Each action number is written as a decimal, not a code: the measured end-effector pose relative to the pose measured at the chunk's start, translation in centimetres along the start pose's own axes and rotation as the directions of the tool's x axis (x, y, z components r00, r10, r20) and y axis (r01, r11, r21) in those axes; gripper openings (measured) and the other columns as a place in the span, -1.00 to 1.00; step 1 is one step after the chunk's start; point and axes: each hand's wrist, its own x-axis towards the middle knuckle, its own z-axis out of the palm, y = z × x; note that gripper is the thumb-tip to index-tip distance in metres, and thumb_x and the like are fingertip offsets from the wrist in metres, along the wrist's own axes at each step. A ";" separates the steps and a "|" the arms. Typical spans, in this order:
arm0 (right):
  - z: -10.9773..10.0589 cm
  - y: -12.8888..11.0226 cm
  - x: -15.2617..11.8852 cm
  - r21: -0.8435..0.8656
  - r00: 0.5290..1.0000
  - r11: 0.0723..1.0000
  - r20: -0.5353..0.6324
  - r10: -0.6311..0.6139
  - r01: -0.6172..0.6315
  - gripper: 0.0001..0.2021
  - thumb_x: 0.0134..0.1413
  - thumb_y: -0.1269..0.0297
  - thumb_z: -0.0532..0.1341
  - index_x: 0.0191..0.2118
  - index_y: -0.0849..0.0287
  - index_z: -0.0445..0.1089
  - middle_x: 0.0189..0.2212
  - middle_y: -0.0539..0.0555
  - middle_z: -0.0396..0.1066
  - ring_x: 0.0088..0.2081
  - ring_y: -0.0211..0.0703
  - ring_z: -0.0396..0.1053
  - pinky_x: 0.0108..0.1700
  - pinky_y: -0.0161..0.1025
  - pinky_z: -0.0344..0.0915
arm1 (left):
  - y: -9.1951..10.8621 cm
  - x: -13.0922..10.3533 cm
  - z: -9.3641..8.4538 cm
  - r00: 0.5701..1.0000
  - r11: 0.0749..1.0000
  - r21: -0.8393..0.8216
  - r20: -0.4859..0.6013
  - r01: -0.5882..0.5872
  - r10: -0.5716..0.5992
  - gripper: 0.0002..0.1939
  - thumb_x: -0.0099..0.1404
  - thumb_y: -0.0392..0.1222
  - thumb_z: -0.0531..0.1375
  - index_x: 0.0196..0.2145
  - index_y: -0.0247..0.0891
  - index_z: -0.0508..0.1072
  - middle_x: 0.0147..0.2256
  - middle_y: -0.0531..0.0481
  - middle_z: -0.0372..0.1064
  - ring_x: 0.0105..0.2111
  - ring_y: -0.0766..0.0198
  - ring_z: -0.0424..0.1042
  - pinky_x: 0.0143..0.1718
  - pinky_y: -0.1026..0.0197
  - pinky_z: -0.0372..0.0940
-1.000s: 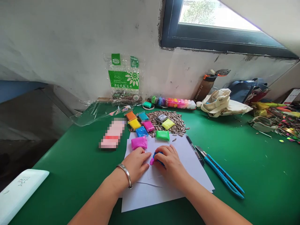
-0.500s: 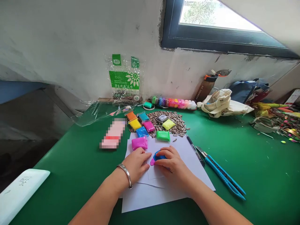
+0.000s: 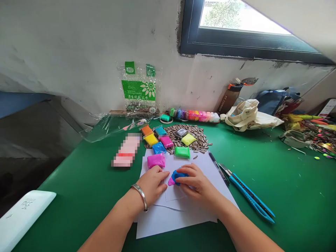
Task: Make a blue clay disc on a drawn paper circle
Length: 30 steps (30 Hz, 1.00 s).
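Observation:
On the white paper point(image 3: 162, 224), my right hand point(image 3: 200, 183) has its fingers curled over a lump of blue modelling clay point(image 3: 176, 177). A small flat bit of pink clay point(image 3: 171, 181) touches the blue lump at its left. Part of the blue lump is hidden under the fingers. My left hand point(image 3: 152, 182), with a silver bangle at the wrist, lies on the paper just left of the clay, fingers stretched out and holding nothing. Just beyond it is a magenta clay packet point(image 3: 156, 160), with a green packet point(image 3: 182, 152) further right.
Several coloured clay packets point(image 3: 151, 140) lie beside and on spread sunflower seeds point(image 3: 199, 134). A pen point(image 3: 218, 168) and a blue-handled cutter point(image 3: 250, 192) are right of the paper. A bottle point(image 3: 229, 98) and cloth bag point(image 3: 244, 113) stand behind; a white device point(image 3: 28, 213) sits left.
My right hand has shifted slightly right and its fingers have lifted a little, so more of the blue clay shows. My left hand has stayed in place.

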 end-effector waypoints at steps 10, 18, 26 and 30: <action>0.5 1.1 0.0 -0.082 0.999 0.996 -0.010 -0.037 0.036 -0.75 0.05 0.46 0.17 -0.19 0.02 0.49 -0.16 0.07 0.42 -0.09 -0.07 0.25 -0.02 -0.05 0.22 | -0.6 0.1 0.2 0.995 0.997 0.080 -0.095 -0.014 0.022 -0.64 0.23 -0.36 0.08 -0.02 -0.24 0.42 -0.19 -0.13 0.33 -0.19 0.14 0.35 -0.13 0.11 0.30; 0.9 -0.3 0.0 -0.126 0.999 0.991 -0.025 -0.043 0.039 -0.71 0.07 0.45 0.15 -0.10 0.03 0.45 -0.06 0.10 0.36 -0.03 -0.05 0.20 0.03 -0.02 0.18 | -0.6 0.2 0.5 0.957 0.976 0.169 -0.231 -0.138 0.176 -0.70 0.31 -0.33 0.03 -0.09 -0.27 0.47 -0.14 -0.15 0.41 -0.13 0.10 0.34 -0.07 0.04 0.30; 0.9 -1.1 0.0 -0.262 0.996 0.963 0.081 -0.048 0.068 -0.73 0.16 0.37 0.10 -0.09 -0.04 0.43 -0.03 0.08 0.37 -0.01 0.00 0.20 0.04 0.09 0.10 | -1.1 0.5 0.9 0.965 0.965 0.206 -0.172 -0.161 0.198 -0.72 0.29 -0.30 0.07 -0.09 -0.26 0.49 -0.04 -0.19 0.37 -0.03 0.05 0.30 -0.01 0.00 0.28; 0.7 -1.4 -0.1 -0.269 0.994 0.961 0.108 -0.031 0.059 -0.72 0.16 0.36 0.09 -0.05 -0.03 0.40 -0.02 0.08 0.37 0.01 0.01 0.20 0.07 0.10 0.07 | -1.0 0.5 0.8 0.975 0.967 0.212 -0.142 -0.140 0.172 -0.71 0.29 -0.30 0.08 -0.07 -0.27 0.48 0.00 -0.18 0.35 0.00 0.05 0.28 0.03 0.01 0.25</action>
